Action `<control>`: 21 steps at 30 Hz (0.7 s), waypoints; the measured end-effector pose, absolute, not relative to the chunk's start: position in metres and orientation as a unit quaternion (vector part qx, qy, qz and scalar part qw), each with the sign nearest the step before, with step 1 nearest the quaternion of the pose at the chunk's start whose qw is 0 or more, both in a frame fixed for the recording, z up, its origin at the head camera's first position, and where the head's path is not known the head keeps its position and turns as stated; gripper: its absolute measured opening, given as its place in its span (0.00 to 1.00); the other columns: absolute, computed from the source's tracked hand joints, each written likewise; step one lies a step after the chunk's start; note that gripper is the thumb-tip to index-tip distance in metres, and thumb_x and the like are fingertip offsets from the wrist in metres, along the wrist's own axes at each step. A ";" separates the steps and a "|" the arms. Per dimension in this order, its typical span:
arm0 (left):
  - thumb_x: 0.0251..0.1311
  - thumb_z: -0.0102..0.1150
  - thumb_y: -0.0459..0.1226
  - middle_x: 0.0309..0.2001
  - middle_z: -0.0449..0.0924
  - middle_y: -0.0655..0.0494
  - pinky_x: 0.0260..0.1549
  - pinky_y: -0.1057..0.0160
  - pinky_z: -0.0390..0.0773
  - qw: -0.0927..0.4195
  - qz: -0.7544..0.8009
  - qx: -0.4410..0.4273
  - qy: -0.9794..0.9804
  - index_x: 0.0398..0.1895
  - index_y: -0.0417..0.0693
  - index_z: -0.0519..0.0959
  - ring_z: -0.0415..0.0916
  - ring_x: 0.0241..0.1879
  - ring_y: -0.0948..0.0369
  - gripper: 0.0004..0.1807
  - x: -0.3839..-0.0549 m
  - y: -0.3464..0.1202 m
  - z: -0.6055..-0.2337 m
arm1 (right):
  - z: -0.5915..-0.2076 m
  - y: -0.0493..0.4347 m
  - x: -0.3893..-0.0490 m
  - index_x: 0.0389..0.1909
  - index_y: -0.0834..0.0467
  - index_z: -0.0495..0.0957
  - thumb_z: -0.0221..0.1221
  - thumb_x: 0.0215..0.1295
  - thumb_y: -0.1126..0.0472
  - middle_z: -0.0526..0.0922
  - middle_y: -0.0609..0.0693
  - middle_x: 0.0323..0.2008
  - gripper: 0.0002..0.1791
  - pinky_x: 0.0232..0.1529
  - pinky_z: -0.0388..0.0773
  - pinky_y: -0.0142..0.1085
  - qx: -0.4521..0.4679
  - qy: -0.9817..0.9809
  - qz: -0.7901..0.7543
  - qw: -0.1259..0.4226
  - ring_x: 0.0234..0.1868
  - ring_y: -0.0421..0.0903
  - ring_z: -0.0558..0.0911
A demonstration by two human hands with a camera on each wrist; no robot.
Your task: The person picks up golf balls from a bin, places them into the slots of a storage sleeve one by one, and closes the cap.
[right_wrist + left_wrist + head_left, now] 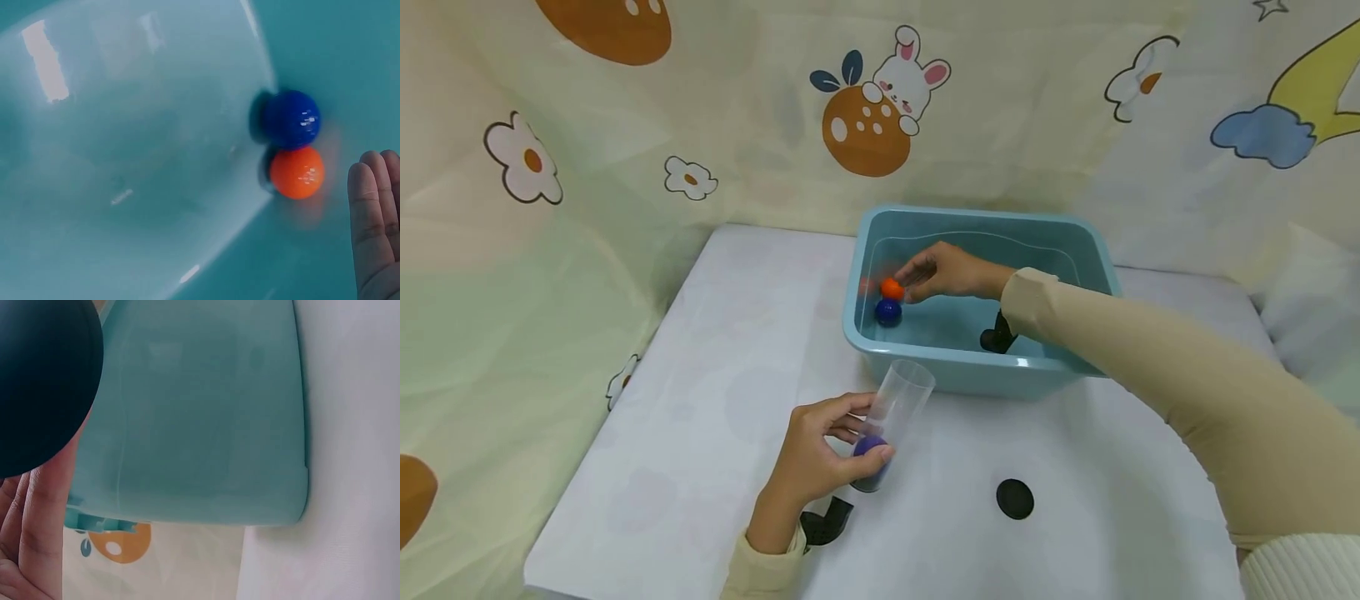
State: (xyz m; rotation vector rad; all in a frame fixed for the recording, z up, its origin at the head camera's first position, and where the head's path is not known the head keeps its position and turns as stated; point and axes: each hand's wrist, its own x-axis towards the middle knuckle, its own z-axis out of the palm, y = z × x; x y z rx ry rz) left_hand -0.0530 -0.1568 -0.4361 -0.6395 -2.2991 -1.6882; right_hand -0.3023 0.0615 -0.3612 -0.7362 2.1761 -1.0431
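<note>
In the head view my left hand (820, 450) grips a clear tube (902, 404) near its lower end. Inside the tube's bottom sits a purple-blue ball (870, 445), partly hidden by the thumb. The left wrist view shows the tube's dark round end (47, 381) close up. My right hand (951, 271) is inside a light-blue basin (981, 379), beside an orange ball (892, 289). A dark blue ball (888, 312) touches the orange one. From the right wrist, the fingers (369, 212) look straight and apart from both balls.
A black disc (1015, 499) lies flat on the white table (700, 375). Black straps or cables show at the left wrist (826, 521) and right wrist (997, 335). Behind the basin hangs a printed cloth (760, 108).
</note>
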 end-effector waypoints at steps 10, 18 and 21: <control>0.53 0.81 0.36 0.45 0.92 0.45 0.33 0.64 0.90 0.112 -0.574 -0.231 -0.778 0.55 0.37 0.87 0.92 0.36 0.60 0.25 -0.055 -0.156 -0.438 | -0.384 0.055 -0.314 0.66 0.70 0.80 0.68 0.72 0.69 0.84 0.65 0.64 0.23 0.68 0.81 0.51 -0.267 0.833 -0.368 0.317 0.64 0.61 0.83; 0.52 0.82 0.35 0.44 0.92 0.45 0.33 0.64 0.90 0.112 -0.576 -0.227 -0.777 0.54 0.37 0.87 0.91 0.35 0.61 0.25 -0.056 -0.156 -0.437 | -0.400 0.048 -0.324 0.65 0.70 0.81 0.69 0.69 0.71 0.84 0.65 0.64 0.24 0.68 0.81 0.51 -0.277 0.835 -0.357 0.312 0.64 0.62 0.84; 0.51 0.82 0.35 0.44 0.92 0.45 0.33 0.64 0.90 0.108 -0.578 -0.223 -0.778 0.54 0.37 0.87 0.91 0.36 0.62 0.25 -0.056 -0.156 -0.437 | -0.406 0.046 -0.326 0.66 0.69 0.81 0.69 0.69 0.71 0.84 0.65 0.63 0.25 0.68 0.81 0.51 -0.280 0.839 -0.346 0.314 0.63 0.61 0.84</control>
